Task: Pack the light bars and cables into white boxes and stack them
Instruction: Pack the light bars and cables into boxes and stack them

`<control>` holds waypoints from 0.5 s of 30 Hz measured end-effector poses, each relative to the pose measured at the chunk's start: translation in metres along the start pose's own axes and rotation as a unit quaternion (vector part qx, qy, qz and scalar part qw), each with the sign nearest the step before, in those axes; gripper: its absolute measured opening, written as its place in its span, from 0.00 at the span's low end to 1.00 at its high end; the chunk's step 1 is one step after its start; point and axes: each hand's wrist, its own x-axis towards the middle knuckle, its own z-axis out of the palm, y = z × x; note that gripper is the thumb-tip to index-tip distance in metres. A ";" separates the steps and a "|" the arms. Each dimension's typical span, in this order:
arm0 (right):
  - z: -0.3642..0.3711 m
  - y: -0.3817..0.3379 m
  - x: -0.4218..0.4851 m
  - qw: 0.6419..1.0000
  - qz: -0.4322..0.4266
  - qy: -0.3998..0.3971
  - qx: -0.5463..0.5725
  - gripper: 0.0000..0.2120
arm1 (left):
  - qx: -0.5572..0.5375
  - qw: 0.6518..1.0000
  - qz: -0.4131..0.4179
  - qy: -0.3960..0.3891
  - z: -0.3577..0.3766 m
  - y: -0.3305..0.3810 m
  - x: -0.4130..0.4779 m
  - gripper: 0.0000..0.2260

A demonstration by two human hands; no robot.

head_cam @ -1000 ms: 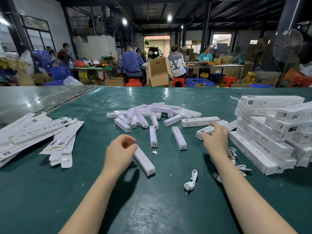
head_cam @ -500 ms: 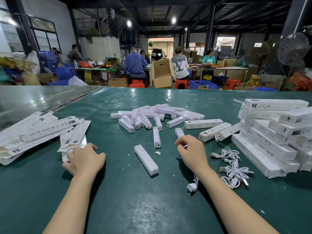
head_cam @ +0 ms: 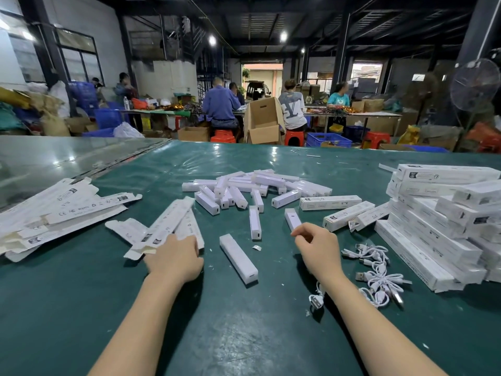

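Change: the left hand (head_cam: 173, 257) has left the light bar (head_cam: 238, 257) and dragged a few flat boxes (head_cam: 162, 226) toward the middle. It rests on them, fingers laid flat. The right hand (head_cam: 318, 246) has come off the filled boxes (head_cam: 433, 229). Its fingers are curled at the near end of another bar (head_cam: 292, 217), grip not discernible. Likely meaning: a new pack is starting.

Desk (head_cam: 244, 335): glossy green sheet.
Cables (head_cam: 379, 278): thin, white, coiled, at the right forearm.
Light bar: smooth white, square-ended, between the hands.
Flat boxes: printed card.
Heap of bars (head_cam: 257, 183): beyond.
Filled boxes: long, stacked far right.
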 end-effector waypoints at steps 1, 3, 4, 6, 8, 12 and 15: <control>-0.001 0.000 -0.001 1.000 0.000 0.003 0.002 0.12 | -0.019 1.000 0.007 0.013 0.000 0.002 -0.001 0.04; -0.002 0.001 -0.001 1.000 0.000 0.012 0.013 0.12 | -0.094 0.993 0.021 0.074 -0.001 0.002 0.000 0.04; -0.002 0.000 -0.001 1.000 -0.001 0.019 0.022 0.12 | -0.156 0.980 0.021 0.119 -0.001 0.002 0.001 0.04; -0.001 -0.005 -0.002 0.999 -0.011 0.031 0.040 0.13 | -0.321 0.928 0.009 0.190 -0.005 0.005 0.002 0.03; 0.000 -0.012 -0.002 0.997 -0.014 0.024 0.077 0.13 | -0.507 0.838 0.023 0.199 -0.012 0.013 0.001 0.04; 0.000 -0.035 0.000 0.928 0.100 -0.117 0.339 0.03 | -0.582 0.771 0.180 0.187 -0.014 0.031 -0.016 0.14; 0.001 -0.042 0.001 0.803 0.203 -0.248 0.503 0.24 | -0.476 0.793 0.344 0.158 -0.004 0.047 -0.033 0.26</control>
